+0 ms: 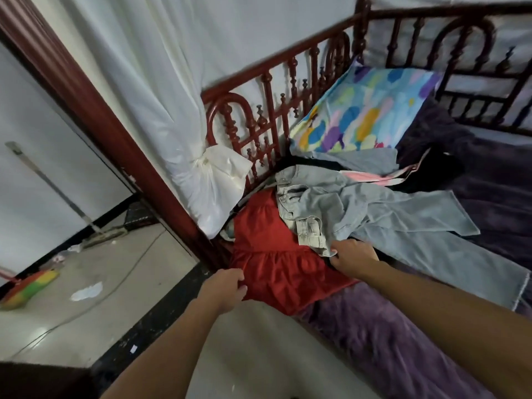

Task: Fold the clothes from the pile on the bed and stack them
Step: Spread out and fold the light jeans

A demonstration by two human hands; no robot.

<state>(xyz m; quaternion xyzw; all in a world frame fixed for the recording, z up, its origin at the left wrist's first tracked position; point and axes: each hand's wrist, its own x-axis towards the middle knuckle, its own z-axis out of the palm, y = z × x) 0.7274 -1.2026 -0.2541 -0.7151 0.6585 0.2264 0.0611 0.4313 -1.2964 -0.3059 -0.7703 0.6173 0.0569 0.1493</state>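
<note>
One clothes pile (345, 205), purple blanket (388, 341), tiled floor (115, 254)

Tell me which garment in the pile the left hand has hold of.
The red garment: the left hand grips its near edge. The pale jeans beside it lie partly over it.

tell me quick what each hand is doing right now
left hand: closed, gripping the edge of the red garment
right hand: closed, fingers curled on the edge of the light denim jeans
</note>
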